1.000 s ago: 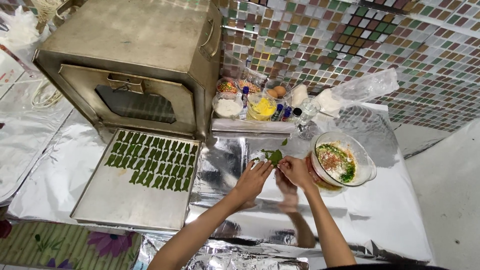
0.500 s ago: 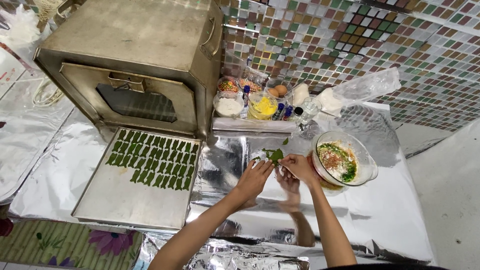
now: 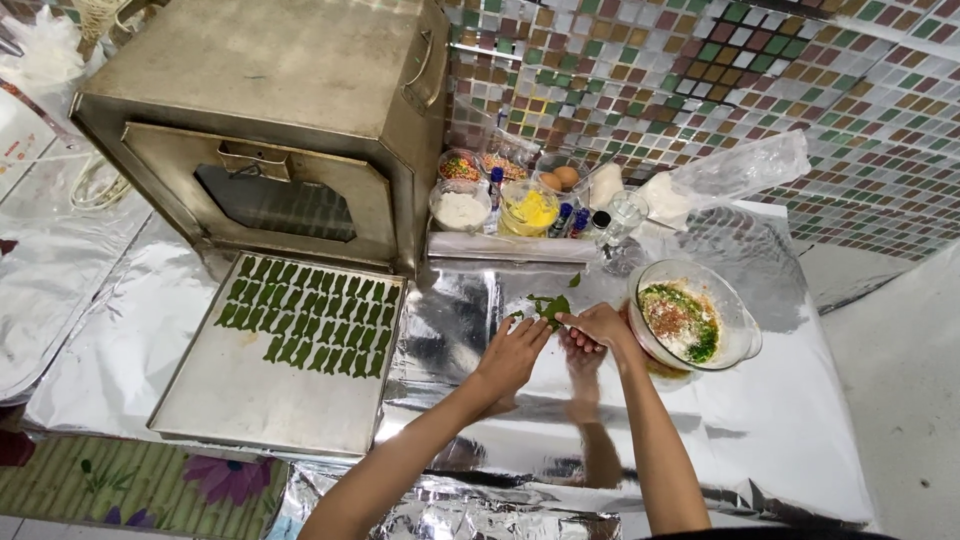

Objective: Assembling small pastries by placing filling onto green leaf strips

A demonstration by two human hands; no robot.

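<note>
Both my hands meet over a foil-covered counter (image 3: 780, 430). My right hand (image 3: 598, 326) pinches a small green leaf piece (image 3: 551, 307) between its fingertips. My left hand (image 3: 512, 353) lies just beside it, fingers reaching toward the same leaf, touching or nearly touching it. Right of my hands stands a glass bowl (image 3: 740, 318) holding a chopped filling of green herbs and reddish bits. To the left lies a flat metal tray (image 3: 230, 395) with several rows of folded green leaf parcels (image 3: 310, 315).
A metal box oven (image 3: 270, 120) with a window door stands behind the tray. Small bowls of white powder (image 3: 460, 208), yellow paste (image 3: 532, 210), eggs (image 3: 558, 178) and little bottles line the mosaic tile wall. A foil roll (image 3: 510, 246) lies before them. A clear plastic bag (image 3: 735, 170) sits at the back right.
My hands have stayed over the same spot, working the green leaf; the fingers shifted slightly and the leaf sits a little nearer my right fingertips.
</note>
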